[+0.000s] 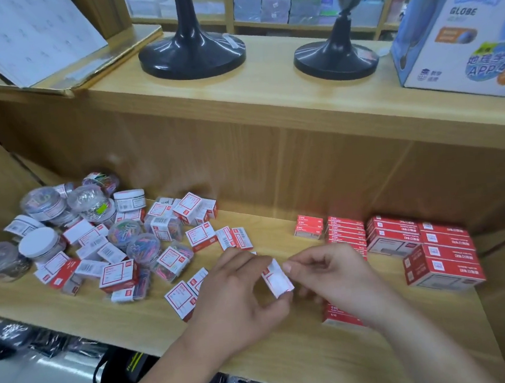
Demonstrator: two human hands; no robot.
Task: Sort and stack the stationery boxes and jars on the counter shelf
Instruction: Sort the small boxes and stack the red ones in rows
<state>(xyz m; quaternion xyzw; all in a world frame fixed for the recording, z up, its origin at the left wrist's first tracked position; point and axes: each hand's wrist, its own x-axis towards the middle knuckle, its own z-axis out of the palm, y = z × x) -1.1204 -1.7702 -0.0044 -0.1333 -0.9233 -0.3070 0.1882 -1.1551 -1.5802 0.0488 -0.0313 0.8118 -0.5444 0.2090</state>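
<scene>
Left hand (238,290) gripping, right hand (331,273) pinching

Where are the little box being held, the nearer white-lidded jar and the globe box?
Held little box (279,281): head view, white face.
Nearer white-lidded jar (39,242): head view, lid centre.
Globe box (460,38): head view, printed front.

Matt wooden shelf (279,228); glossy, seemingly plastic jars (41,203); cardboard boxes (444,269).

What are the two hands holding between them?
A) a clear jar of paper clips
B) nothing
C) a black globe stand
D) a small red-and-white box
D: the left hand and the right hand both hold one small red-and-white box above the wooden shelf.
</scene>
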